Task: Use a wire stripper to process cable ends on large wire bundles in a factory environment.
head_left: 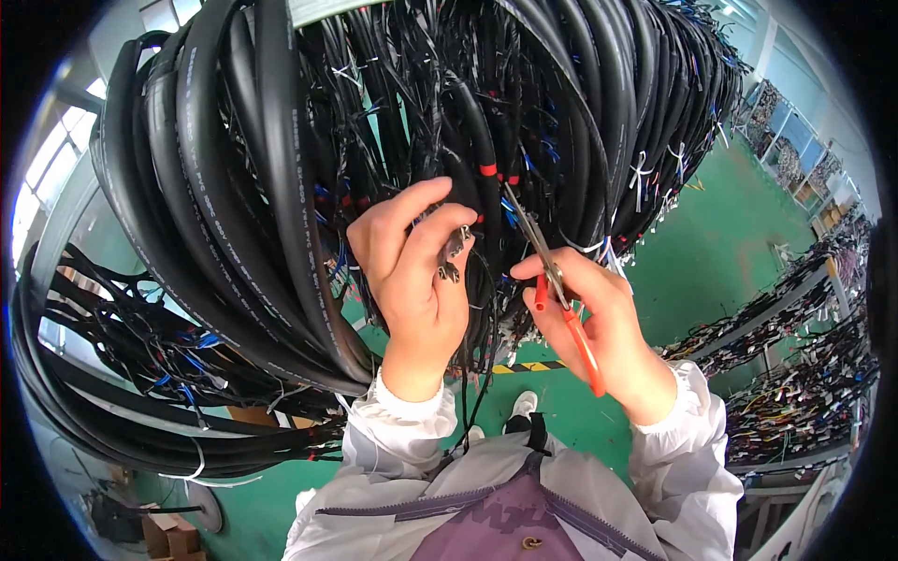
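Slim dark cable ends (454, 251) pinched in left hand (410, 266); orange-handled metal scissors (556, 274) in right hand (613, 332); keep blades (530, 228) off left fingertips (462, 216).

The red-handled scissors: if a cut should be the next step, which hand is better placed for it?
Probably the right hand: it holds the red-handled scissors, blades pointing up toward the black cables. The left hand looks occupied, holding small dark pieces in its fingers.

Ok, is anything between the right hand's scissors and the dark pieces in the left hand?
Possibly thin black cables: they show in the gap between the scissors and the dark pieces, but their depth is unclear.
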A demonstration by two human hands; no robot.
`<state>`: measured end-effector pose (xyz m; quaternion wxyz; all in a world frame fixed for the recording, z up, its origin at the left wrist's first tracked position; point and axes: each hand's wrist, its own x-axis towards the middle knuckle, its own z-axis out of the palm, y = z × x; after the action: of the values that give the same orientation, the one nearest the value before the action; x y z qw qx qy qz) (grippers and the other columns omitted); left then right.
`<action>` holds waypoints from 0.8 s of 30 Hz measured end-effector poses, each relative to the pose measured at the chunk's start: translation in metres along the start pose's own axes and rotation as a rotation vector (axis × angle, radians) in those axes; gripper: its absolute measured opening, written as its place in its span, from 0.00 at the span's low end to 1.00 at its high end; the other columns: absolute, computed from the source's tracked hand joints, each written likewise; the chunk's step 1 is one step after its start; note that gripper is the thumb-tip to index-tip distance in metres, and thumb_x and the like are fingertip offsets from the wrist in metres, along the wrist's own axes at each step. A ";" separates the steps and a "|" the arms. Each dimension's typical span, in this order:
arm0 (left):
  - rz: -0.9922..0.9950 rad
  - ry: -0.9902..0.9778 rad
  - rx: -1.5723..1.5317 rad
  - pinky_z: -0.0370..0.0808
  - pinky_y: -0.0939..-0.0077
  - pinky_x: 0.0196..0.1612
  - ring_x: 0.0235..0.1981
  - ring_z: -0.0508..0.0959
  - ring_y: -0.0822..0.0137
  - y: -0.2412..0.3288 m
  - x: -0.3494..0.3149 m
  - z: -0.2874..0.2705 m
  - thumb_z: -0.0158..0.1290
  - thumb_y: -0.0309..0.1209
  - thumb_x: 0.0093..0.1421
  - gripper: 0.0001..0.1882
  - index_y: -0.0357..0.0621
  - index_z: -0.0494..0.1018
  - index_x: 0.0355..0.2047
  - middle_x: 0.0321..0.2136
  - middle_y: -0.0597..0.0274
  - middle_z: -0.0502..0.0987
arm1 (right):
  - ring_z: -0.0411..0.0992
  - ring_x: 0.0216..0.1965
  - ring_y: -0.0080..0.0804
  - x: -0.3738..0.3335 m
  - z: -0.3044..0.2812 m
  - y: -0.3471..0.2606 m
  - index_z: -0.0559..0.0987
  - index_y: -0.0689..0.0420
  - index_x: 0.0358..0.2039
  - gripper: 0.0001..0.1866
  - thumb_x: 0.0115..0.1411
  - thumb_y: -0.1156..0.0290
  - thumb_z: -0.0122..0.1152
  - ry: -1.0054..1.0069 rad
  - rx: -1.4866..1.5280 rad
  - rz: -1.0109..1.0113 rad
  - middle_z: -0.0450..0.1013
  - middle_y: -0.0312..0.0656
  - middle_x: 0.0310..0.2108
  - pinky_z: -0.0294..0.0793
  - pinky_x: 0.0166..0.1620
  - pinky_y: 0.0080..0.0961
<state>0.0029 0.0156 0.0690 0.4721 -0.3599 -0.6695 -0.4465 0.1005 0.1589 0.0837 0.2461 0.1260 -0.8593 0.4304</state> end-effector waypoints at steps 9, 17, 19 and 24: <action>-0.011 -0.024 -0.008 0.61 0.71 0.44 0.38 0.66 0.61 0.003 0.001 0.003 0.54 0.22 0.46 0.07 0.42 0.74 0.29 0.39 0.67 0.74 | 0.66 0.21 0.23 -0.004 -0.002 0.002 0.73 0.60 0.38 0.13 0.49 0.80 0.59 -0.011 0.009 0.010 0.68 0.38 0.23 0.65 0.24 0.19; 0.003 -0.075 0.036 0.58 0.69 0.44 0.39 0.67 0.60 -0.001 0.001 0.001 0.51 0.27 0.50 0.06 0.43 0.73 0.29 0.38 0.66 0.73 | 0.64 0.19 0.23 -0.003 0.001 0.001 0.73 0.61 0.38 0.14 0.48 0.81 0.59 -0.008 0.055 0.003 0.66 0.37 0.21 0.63 0.22 0.20; 0.022 -0.098 0.060 0.57 0.68 0.44 0.39 0.67 0.60 -0.001 0.002 0.001 0.50 0.29 0.49 0.07 0.43 0.72 0.30 0.37 0.65 0.73 | 0.64 0.18 0.22 -0.002 0.003 0.002 0.73 0.61 0.38 0.14 0.48 0.81 0.58 0.005 0.062 -0.001 0.66 0.37 0.21 0.63 0.22 0.19; 0.050 -0.118 0.064 0.57 0.68 0.43 0.38 0.67 0.60 -0.005 0.002 0.000 0.48 0.26 0.43 0.11 0.43 0.72 0.30 0.37 0.65 0.72 | 0.62 0.19 0.16 0.001 0.002 -0.003 0.74 0.61 0.37 0.13 0.49 0.83 0.59 0.009 0.129 0.012 0.68 0.36 0.22 0.62 0.23 0.16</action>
<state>-0.0020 0.0144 0.0699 0.4542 -0.3867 -0.7010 -0.3909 0.1004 0.1553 0.0854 0.2388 0.1344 -0.8293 0.4870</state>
